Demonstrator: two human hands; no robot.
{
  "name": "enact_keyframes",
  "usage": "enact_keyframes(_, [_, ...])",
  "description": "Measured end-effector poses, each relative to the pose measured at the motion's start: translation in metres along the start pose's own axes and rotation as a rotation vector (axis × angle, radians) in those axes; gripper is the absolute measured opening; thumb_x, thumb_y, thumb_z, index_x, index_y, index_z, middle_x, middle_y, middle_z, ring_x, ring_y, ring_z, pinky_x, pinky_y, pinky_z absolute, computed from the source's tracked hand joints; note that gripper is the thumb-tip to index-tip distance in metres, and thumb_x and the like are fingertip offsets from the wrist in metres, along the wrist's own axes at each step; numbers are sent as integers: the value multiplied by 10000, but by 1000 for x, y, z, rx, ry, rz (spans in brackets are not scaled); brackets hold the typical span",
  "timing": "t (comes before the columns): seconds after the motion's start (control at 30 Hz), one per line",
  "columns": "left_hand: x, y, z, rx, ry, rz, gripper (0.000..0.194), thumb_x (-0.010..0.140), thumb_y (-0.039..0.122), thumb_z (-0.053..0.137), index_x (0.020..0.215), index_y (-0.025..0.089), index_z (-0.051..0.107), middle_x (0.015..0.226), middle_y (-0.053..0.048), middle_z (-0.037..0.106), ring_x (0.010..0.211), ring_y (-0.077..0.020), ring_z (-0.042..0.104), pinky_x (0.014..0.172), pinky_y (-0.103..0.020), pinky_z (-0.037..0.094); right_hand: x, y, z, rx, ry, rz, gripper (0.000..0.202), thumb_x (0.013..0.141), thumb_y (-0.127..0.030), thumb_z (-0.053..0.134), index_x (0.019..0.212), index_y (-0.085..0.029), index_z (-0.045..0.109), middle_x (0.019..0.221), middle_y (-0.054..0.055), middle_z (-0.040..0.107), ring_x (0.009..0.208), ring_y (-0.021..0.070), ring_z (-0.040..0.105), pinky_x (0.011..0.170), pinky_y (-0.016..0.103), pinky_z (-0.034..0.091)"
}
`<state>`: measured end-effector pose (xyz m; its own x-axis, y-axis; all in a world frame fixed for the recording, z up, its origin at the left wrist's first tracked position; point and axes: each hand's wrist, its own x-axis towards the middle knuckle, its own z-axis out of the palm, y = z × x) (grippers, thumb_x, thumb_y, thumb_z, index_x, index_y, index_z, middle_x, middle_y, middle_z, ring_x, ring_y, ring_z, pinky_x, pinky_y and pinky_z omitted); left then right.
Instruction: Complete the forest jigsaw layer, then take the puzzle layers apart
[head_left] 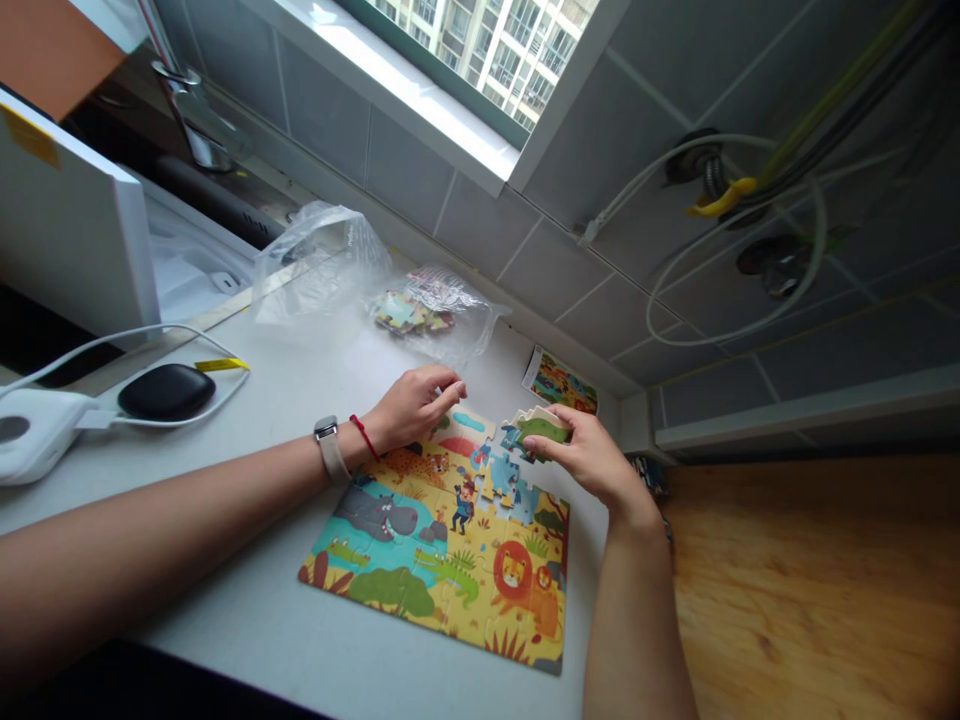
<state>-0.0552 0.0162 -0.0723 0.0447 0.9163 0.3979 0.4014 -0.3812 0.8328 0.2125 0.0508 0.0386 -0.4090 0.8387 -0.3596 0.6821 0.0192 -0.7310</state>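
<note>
A jigsaw puzzle [420,540] with animals lies on the white table, its upper right part showing a gap. My right hand [589,450] pinches a green and blue puzzle piece [546,432] just above that gap. Over the puzzle's top left edge rests my left hand [420,402], its fingers curled; whether anything is under them is hidden. A loose-looking blue piece [501,474] sits beside the gap, below the held piece.
Behind the puzzle are a clear bag with more pieces [409,314], another plastic bag [322,260] and a small picture card [561,380]. At the left lie a black case [166,391] and a white charger [41,435] with its cable.
</note>
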Motion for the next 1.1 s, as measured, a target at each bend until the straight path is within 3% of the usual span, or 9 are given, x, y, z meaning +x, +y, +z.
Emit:
enact_keyframes(0.17, [0,0,0,5,-10,-22,308,1017,324,500,844,192,718,828,-40,754,777,-174,674,732,-287,494,0,0,14,-240,-226,61,292,733,-372,852,915,-204,698,870,16,724,836,214,659,704,290,462])
enact_keyframes(0.27, [0,1,0,5,-21,-34,314,1013,334,499,841,192,720,826,-41,755,774,-174,676,727,-285,493,2,4,28,-463,-195,146,431,674,-293,897,1055,-232,705,945,31,727,899,240,655,731,301,439])
enact_keyframes(0.4, [1,3,-2,7,-28,-42,313,1011,338,507,840,191,724,822,-43,755,774,-178,678,730,-289,499,1,1,40,-641,-111,88,439,643,-330,937,992,-242,685,1050,59,686,982,265,631,777,312,414])
enact_keyframes(0.63, [0,4,-2,-8,-20,-55,329,1015,356,498,838,188,718,809,-40,748,756,-169,675,719,-279,495,3,-7,26,-441,-164,25,298,718,-296,871,921,-230,662,843,-3,685,811,205,610,664,282,382])
enact_keyframes(0.73, [1,4,-2,-10,-24,-60,348,1009,378,492,828,185,717,802,-42,748,749,-173,675,715,-284,489,15,-4,27,-182,-136,-54,262,775,-339,833,953,-206,692,904,16,719,836,203,648,724,294,451])
enact_keyframes(0.8, [1,4,-2,-10,-30,-64,355,1005,385,487,825,185,718,803,-43,750,752,-175,678,715,-286,488,24,0,35,-86,-69,-55,380,761,-345,852,1075,-188,706,1013,39,738,907,212,671,801,308,484])
enact_keyframes(0.9, [1,4,-1,-12,-37,-79,355,1004,389,483,834,188,721,814,-42,757,763,-178,685,722,-286,491,33,6,49,-238,-2,1,547,708,-326,910,1195,-181,707,1123,67,720,1016,233,658,902,333,477])
enact_keyframes(1.0, [1,4,-1,-11,-44,-89,350,1005,388,484,838,193,721,815,-37,761,760,-176,686,724,-282,493,33,6,57,-396,10,8,489,702,-369,920,1109,-197,710,1139,64,658,1059,238,619,936,342,460])
enact_keyframes(1.1, [1,4,-1,-5,-43,-84,348,1004,387,486,828,195,717,799,-34,757,744,-172,684,705,-276,488,30,3,58,-363,10,19,463,690,-380,915,1028,-220,641,1066,16,636,1006,218,601,866,313,455])
